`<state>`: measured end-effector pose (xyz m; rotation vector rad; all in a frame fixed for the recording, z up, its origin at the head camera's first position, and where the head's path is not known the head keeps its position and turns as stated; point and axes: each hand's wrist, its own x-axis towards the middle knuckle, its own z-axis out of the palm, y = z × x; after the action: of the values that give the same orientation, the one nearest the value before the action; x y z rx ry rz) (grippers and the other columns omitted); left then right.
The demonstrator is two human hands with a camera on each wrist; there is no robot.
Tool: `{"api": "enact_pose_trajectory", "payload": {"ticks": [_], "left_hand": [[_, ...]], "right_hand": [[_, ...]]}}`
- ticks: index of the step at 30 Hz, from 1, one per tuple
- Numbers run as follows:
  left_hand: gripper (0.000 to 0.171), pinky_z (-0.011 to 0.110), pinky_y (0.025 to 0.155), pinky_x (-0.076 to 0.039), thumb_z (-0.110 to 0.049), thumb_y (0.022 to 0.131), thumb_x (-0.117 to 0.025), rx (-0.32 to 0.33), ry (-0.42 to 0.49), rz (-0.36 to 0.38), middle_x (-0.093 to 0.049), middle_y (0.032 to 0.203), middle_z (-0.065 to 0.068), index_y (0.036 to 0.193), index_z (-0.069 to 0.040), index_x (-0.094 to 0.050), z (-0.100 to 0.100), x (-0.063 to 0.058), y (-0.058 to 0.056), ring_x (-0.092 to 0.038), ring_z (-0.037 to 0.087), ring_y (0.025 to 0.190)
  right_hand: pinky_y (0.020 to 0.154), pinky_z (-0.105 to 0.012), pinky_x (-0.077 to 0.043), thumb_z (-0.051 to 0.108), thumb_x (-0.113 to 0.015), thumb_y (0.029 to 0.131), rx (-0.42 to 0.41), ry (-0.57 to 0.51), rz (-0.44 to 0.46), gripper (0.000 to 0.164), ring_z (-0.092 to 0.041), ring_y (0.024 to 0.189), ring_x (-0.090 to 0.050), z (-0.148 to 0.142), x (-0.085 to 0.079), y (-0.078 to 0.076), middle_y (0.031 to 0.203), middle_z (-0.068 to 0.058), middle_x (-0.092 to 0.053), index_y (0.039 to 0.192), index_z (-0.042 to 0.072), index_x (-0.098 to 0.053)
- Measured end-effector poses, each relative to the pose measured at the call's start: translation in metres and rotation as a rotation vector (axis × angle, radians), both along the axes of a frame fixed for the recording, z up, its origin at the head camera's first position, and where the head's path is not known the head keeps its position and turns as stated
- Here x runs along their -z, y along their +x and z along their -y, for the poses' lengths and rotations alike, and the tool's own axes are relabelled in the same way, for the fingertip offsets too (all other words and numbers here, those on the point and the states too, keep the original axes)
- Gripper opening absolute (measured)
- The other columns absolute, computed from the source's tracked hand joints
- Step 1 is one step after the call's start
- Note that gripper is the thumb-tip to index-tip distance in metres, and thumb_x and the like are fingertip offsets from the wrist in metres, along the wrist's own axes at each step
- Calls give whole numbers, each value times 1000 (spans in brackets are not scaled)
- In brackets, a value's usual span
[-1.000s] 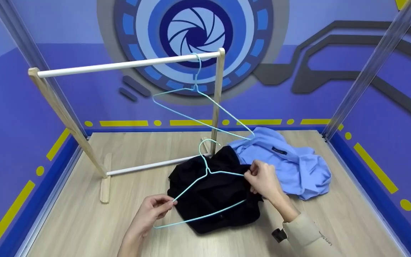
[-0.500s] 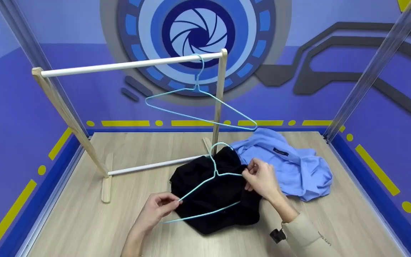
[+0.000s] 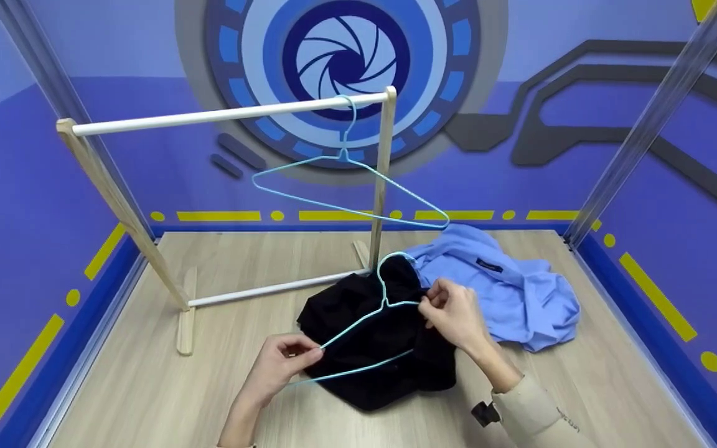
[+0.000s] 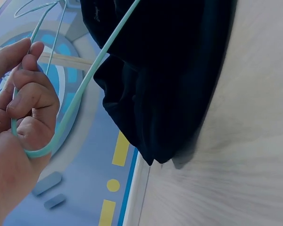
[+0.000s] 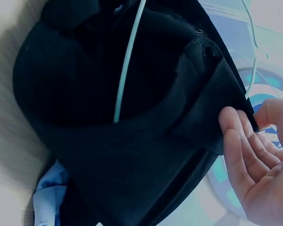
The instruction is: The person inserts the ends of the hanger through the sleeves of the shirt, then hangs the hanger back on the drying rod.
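My left hand [image 3: 281, 367] pinches the left shoulder of a light-green wire clothes hanger [image 3: 358, 323]; in the left wrist view the hanger's rounded end [image 4: 40, 151] loops below the fingers. The hanger's right end is hidden inside a black garment [image 3: 358, 392] bunched on the table. With thumb and fingertips, my right hand [image 3: 458, 314] pinches the garment's edge where the hanger's right shoulder enters. From the right wrist, the bottom bar [image 5: 126, 70] runs down into the garment's opening. What kind of garment it is cannot be told.
A small rack with a white top rail [image 3: 228, 114] stands at the back left. Another light-green hanger [image 3: 346, 202] hangs from it, near its right post [image 3: 383, 155]. A blue shirt [image 3: 508, 292] lies crumpled right of the black garment. Printed walls [image 3: 663, 205] enclose the table [image 3: 122, 386].
My left hand and the hanger have moved right, so more of the hanger is inside the black garment. The right hand has shifted slightly left. The hanging hanger has turned a little.
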<state>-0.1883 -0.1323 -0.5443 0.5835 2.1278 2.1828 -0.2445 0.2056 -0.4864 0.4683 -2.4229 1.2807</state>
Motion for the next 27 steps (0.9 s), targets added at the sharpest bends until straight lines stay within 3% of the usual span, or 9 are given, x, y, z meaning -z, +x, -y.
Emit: {"api": "enact_pose_trajectory", "payload": {"ticks": [7,13,20,27], "left_hand": [[5,18,60,-43,4,90,-74,-8,9,-39,-68,81,1,88,-1,-75,-6,0,-3,-54,6,69],[5,19,62,-44,-1,90,-77,-20,-1,-33,-66,79,-1,88,3,-74,-9,-1,-6,-54,7,70],[8,21,67,-47,-3,90,-77,-33,-7,-49,-68,81,2,88,4,-73,-14,0,-9,-57,8,73],[5,21,67,-47,-1,90,-76,-31,-1,-69,-68,80,4,88,3,-74,-22,1,-11,-58,8,71]], "right_hand": [[42,-27,-51,-8,-68,83,-70,-64,-3,19,-10,44,-63,6,-4,4,59,11,-65,78,9,-62],[44,-27,-52,-11,-68,84,-134,-98,-19,21,-12,45,-64,12,-6,5,61,9,-67,79,9,-62],[44,-25,-52,-15,-69,83,-134,-126,-24,21,-21,45,-65,20,-7,7,61,1,-68,79,4,-62],[44,-25,-52,-19,-66,82,-124,-163,-46,19,-29,45,-65,31,-30,22,60,-9,-67,78,-1,-60]]}}
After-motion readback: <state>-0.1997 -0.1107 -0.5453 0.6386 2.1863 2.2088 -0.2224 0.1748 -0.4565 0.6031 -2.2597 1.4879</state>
